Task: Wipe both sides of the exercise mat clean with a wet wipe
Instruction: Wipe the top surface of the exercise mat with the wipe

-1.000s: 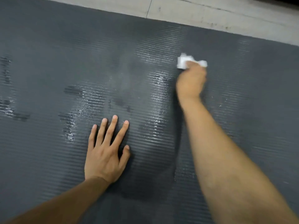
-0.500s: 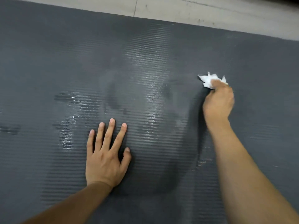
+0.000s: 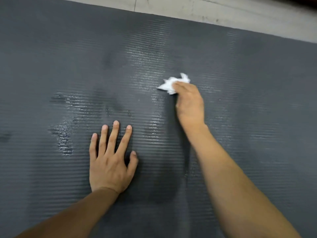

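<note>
A dark grey ribbed exercise mat (image 3: 257, 117) fills nearly the whole head view, with shiny wet streaks across its middle. My right hand (image 3: 190, 102) grips a crumpled white wet wipe (image 3: 171, 84) and holds it down on the mat right of centre. The wipe sticks out past my fingers to the upper left. My left hand (image 3: 109, 158) lies flat on the mat, fingers spread and straight, below and to the left of the wipe.
A strip of pale concrete floor (image 3: 223, 9) runs beyond the mat's far edge at the top. Wet patches (image 3: 66, 134) glisten left of my left hand.
My right hand with the wipe has swept down and back to the left across the mat after first moving right. My left hand has stayed pressed flat in place.
</note>
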`<state>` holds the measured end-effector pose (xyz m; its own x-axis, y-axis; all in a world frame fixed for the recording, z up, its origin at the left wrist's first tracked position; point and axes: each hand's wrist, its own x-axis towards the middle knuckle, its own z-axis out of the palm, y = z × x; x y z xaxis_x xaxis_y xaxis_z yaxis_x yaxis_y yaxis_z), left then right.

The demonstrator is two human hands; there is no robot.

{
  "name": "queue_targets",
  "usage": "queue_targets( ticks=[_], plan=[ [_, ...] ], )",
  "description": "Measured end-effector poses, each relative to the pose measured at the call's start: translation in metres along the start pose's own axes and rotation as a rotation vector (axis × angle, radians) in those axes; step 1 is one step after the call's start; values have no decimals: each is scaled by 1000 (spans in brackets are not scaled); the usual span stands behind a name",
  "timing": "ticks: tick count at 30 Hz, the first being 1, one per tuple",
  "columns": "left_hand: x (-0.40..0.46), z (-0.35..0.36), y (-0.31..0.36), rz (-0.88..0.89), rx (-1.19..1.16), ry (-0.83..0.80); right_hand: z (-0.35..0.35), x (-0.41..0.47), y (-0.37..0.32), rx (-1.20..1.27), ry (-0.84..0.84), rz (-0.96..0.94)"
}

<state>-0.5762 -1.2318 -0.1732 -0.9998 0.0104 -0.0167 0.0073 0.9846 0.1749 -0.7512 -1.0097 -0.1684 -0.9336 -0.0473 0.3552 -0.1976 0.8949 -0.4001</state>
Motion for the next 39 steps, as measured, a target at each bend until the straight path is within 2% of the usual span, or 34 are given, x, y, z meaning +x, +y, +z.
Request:
queue_targets(
  ticks=[3,5,6,8,10,12,14,15,18,21,25,30,33,36,39],
  plan=[
    [1,0,1,-6,-3,5,-44,-14,67,-190,52,367],
    [1,0,2,-5,-1,6,-41,-14,56,-153,114,499],
    [1,0,2,-6,-1,6,-30,-9,37,-70,111,500],
    [1,-1,2,-6,2,9,0,0,-22,129,-9,386],
    [1,0,1,-2,5,18,32,2,-88,295,-106,104],
    [1,2,0,1,-3,37,50,1,-135,269,-258,-162],
    [1,1,1,2,-6,42,48,2,-130,187,-381,-287],
    [1,0,1,2,-3,42,41,1,-113,184,-350,-293],
    [0,-1,1,5,-2,46,4,-10,-22,74,-103,-111],
    [0,0,2,2,-10,53,-44,-36,58,-133,4,159],
    [0,0,2,3,-4,52,-57,-47,58,-318,-37,193],
    [0,2,2,-5,-7,67,-47,-40,59,-282,2,275],
    [0,2,3,-8,-9,59,-30,-30,27,-244,26,344],
    [1,1,2,-11,3,38,6,-22,-43,-72,-88,57],
    [0,2,-1,-5,-21,64,46,-22,-130,86,-340,-266]
  ],
)
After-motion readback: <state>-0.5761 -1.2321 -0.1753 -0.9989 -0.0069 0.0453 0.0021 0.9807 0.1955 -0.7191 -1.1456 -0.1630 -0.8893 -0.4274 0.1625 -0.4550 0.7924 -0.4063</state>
